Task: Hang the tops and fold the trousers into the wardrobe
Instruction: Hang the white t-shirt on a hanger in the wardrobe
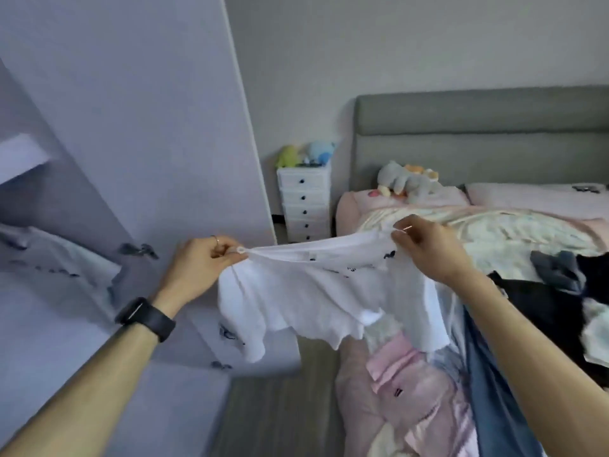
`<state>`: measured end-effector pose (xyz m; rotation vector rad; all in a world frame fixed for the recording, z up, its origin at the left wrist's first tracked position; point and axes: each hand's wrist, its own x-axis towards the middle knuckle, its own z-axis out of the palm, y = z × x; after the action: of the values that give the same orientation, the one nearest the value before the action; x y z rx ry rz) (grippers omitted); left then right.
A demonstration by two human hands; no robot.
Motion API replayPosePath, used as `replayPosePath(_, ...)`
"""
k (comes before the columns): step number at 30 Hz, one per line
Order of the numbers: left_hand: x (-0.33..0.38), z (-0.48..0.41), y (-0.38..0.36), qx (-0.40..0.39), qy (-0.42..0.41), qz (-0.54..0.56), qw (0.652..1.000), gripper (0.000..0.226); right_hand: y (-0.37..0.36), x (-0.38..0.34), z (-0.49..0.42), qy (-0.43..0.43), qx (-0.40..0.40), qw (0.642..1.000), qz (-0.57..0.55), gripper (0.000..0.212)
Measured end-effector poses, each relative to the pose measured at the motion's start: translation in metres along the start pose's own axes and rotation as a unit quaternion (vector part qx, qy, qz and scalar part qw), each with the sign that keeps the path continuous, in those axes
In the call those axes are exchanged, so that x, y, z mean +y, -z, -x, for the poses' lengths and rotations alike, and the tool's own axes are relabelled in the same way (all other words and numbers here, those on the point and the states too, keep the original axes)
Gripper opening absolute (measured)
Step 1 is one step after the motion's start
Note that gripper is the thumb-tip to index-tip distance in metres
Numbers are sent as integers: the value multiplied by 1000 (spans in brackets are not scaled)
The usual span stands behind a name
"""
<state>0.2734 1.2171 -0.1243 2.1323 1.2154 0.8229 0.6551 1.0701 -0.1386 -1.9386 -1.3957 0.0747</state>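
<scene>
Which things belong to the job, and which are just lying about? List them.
Job: white top, gripped by left hand and right hand; wardrobe door; blue denim garment; dark clothes.
Lying about: plush toys; drawer unit; headboard.

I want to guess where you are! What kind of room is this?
Most likely a bedroom: a bed with a grey padded headboard, plush toys on a small white chest of drawers, and a tall pale wardrobe door standing open beside it.
</scene>
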Motion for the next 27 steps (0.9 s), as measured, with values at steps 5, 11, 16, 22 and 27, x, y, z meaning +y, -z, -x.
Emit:
replayPosePath(5, -58, 49, 68, 110, 99, -30, 988, 14, -83, -74, -26, 86, -18, 995, -47, 15)
replayPosePath(11, -96, 92, 139, 110, 212, -34, 971, 27, -170, -158, -42, 151, -115, 981, -46, 19)
replayPosePath(16, -125, 130, 202, 117, 267, 6, 957, 28, -226, -231, -41, 153, -187, 959, -150, 17)
replayPosePath(22, -148, 170, 254, 129, 315, 114, 933, 7, -291, -305, -30, 235, -285, 919, -138, 14)
replayPosePath(27, -173, 209, 268, 222, 347, 92, 907, 9, -329, -346, -25, 337, -228, 898, -169, 15)
